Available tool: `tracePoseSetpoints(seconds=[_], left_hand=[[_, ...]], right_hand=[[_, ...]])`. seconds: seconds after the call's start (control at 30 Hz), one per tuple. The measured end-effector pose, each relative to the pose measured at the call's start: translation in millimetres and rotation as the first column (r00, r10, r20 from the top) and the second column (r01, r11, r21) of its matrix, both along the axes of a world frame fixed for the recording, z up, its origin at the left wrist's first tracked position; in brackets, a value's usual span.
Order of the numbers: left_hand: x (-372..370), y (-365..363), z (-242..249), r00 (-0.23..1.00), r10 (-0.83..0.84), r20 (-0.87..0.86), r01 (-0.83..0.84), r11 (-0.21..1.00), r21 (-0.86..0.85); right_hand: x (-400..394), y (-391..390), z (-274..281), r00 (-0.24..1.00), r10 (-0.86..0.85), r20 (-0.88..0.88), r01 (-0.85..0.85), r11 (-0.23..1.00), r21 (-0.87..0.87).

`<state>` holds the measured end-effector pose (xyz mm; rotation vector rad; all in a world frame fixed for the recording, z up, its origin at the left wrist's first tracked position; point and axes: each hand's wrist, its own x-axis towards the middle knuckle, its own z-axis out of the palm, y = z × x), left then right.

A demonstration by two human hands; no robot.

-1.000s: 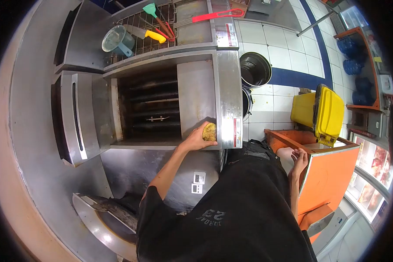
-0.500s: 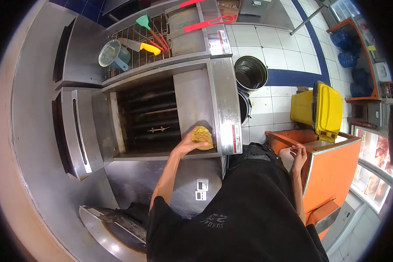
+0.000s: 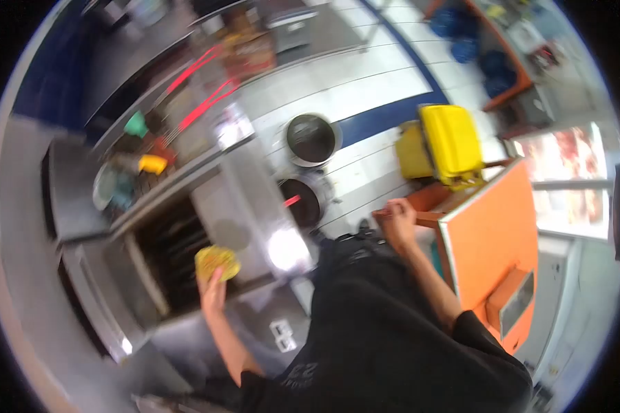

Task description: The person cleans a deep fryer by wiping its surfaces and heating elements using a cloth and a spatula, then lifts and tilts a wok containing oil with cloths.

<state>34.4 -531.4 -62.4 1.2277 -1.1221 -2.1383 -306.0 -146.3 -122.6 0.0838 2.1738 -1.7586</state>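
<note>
My left hand (image 3: 213, 292) is closed on a flat, yellow, speckled pad (image 3: 218, 262), with the thumb pressed over its near side. It holds the pad above the steel fryer basin (image 3: 165, 241), whose dark tubes show beyond it, close to the flat steel plate (image 3: 217, 199) at the basin's right side. My right hand (image 3: 398, 224) is up in front of my body by the corner of the orange cabinet (image 3: 489, 234). Its fingers are bent and blurred, so I cannot see whether anything is in them.
Two dark round buckets, a far one (image 3: 311, 140) and a near one (image 3: 300, 201), stand on the tiled floor beside the fryer. A yellow bin (image 3: 451, 144) is behind the orange cabinet. Red-handled tools (image 3: 203, 107) lie at the far fryer. Two small white timers (image 3: 282, 335) sit nearby.
The view has turned and is blurred. My left hand has moved the pad off the steel plate toward the dark tubes. My right hand has risen, its fingers more bent.
</note>
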Motion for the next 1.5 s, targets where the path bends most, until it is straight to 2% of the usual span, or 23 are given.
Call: tracePoseSetpoints(seconds=[0.1, 0.2, 0.3, 0.4, 0.43, 0.53, 0.57, 0.63, 0.67, 0.73, 0.8, 0.83, 0.9, 0.97, 1.03, 1.1, 1.13, 1.2, 1.27, 1.33, 1.4, 1.47, 1.5], left_hand=[[-25, -4, 12, 1.000, -0.011, 0.005, 0.012, 0.999, -0.052], [-69, -6, 32, 0.987, -0.155, -0.034, 0.151, 0.984, -0.091], [-111, 2, 51, 0.975, -0.218, -0.032, 0.213, 0.970, -0.117], [-161, 14, 68, 0.955, -0.295, -0.026, 0.289, 0.948, -0.130], [-180, 21, 72, 0.944, -0.330, -0.023, 0.325, 0.938, -0.119], [-237, 42, 77, 0.936, -0.350, 0.020, 0.350, 0.930, -0.114], [-259, 52, 79, 0.927, -0.368, 0.071, 0.374, 0.922, -0.102], [-316, 79, 77, 0.931, -0.354, 0.086, 0.362, 0.927, -0.095], [-343, 89, 73, 0.915, -0.395, 0.076, 0.401, 0.912, -0.089], [-408, 116, 65, 0.886, -0.452, 0.101, 0.462, 0.877, -0.134], [-476, 143, 59, 0.873, -0.474, 0.115, 0.488, 0.857, -0.168], [-508, 154, 52, 0.868, -0.486, 0.104, 0.497, 0.848, -0.186], [-564, 169, 41, 0.866, -0.448, 0.222, 0.487, 0.856, -0.175], [-629, 188, 34, 0.804, -0.591, 0.065, 0.591, 0.782, -0.201], [-693, 217, 34, 0.782, -0.613, 0.109, 0.617, 0.740, -0.269], [-733, 214, 22, 0.679, -0.718, 0.151, 0.707, 0.585, -0.397], [-759, 227, 26, 0.615, -0.778, 0.128, 0.749, 0.526, -0.403], [-813, 255, 34, 0.456, -0.888, 0.059, 0.779, 0.366, -0.509], [-860, 284, 41, 0.227, -0.971, -0.072, 0.759, 0.223, -0.612], [-900, 321, 46, 0.030, -0.975, -0.220, 0.718, 0.174, -0.674], [-916, 361, 53, 0.159, -0.960, -0.231, 0.717, 0.273, -0.642], [-925, 400, 54, 0.339, -0.921, -0.193, 0.725, 0.387, -0.570], [-933, 416, 44, 0.278, -0.934, -0.225, 0.755, 0.357, -0.550]], right_hand=[[-32, 12, -19, 0.998, -0.057, 0.021, 0.059, 0.995, -0.076], [-69, 28, -2, 0.995, -0.095, -0.007, 0.095, 0.995, -0.003], [-117, 54, -8, 0.988, -0.036, -0.148, 0.048, 0.996, 0.077], [-183, 84, -13, 0.984, -0.051, -0.173, 0.087, 0.975, 0.205], [-209, 96, -17, 0.982, -0.060, -0.179, 0.095, 0.977, 0.193], [-296, 125, -35, 0.975, 0.053, -0.214, 0.058, 0.875, 0.480], [-328, 136, -44, 0.971, 0.081, -0.225, 0.037, 0.878, 0.477], [-400, 151, -61, 0.976, 0.117, -0.184, 0.015, 0.806, 0.592], [-438, 159, -75, 0.977, 0.107, -0.186, 0.020, 0.818, 0.575], [-514, 170, -110, 0.934, 0.219, -0.282, 0.056, 0.690, 0.722], [-583, 185, -148, 0.947, 0.265, -0.181, 0.022, 0.511, 0.860], [-614, 194, -175, 0.943, 0.273, -0.189, 0.038, 0.476, 0.878], [-650, 209, -227, 0.935, 0.290, -0.202, 0.067, 0.416, 0.907], [-678, 224, -253, 0.934, 0.290, -0.209, 0.085, 0.388, 0.918], [-695, 238, -270, 0.942, 0.322, -0.089, -0.004, 0.277, 0.961], [-696, 250, -264, 0.881, 0.472, 0.034, -0.139, 0.190, 0.972], [-686, 253, -254, 0.831, 0.554, -0.050, -0.079, 0.206, 0.975], [-655, 262, -212, 0.780, 0.555, -0.291, 0.095, 0.354, 0.930], [-620, 281, -131, 0.748, 0.532, -0.397, 0.139, 0.459, 0.878], [-578, 302, -69, 0.711, 0.457, -0.534, 0.232, 0.564, 0.792], [-535, 324, -19, 0.717, 0.386, -0.581, 0.256, 0.629, 0.734], [-497, 350, 9, 0.760, 0.322, -0.564, 0.274, 0.629, 0.728], [-483, 364, 19, 0.761, 0.321, -0.565, 0.280, 0.623, 0.731]])
